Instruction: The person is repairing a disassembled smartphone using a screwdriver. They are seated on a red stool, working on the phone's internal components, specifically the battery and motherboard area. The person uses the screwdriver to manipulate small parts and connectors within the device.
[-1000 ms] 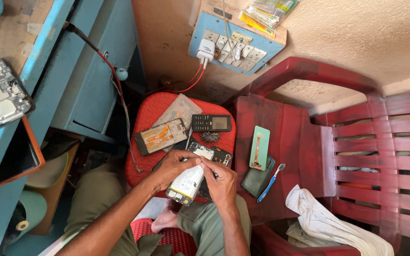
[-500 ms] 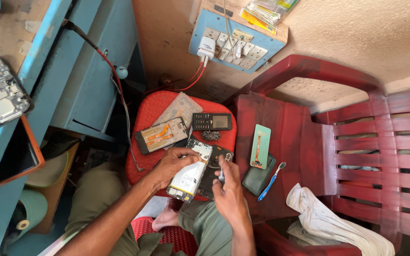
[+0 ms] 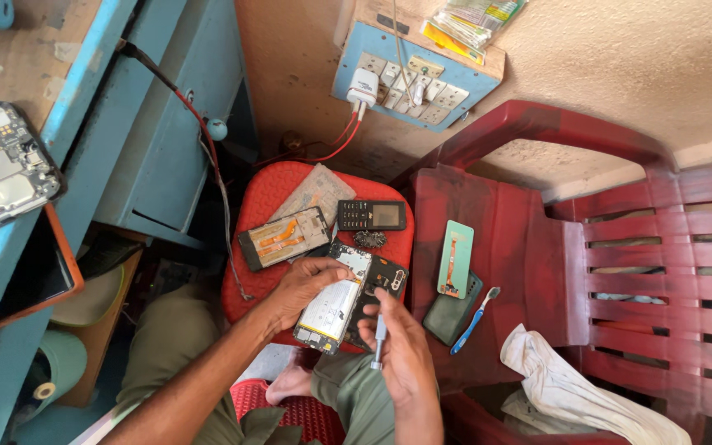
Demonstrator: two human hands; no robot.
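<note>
Right hand [image 3: 405,350] (with screwdriver [image 3: 379,338]) withdrawn.

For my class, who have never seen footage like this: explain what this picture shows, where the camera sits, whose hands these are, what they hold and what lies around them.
The camera sits on a person's head and looks down, so both hands are the wearer's own. No machine is involved. The left hand grips an opened phone with its insides showing. The right hand holds a small screwdriver upright beside it. Both are over a red stool, which also carries another opened phone, a small keypad phone and a dark phone back cover. On the red plastic chair to the right lie a green phone part, a blue toothbrush and a white cloth.
</note>
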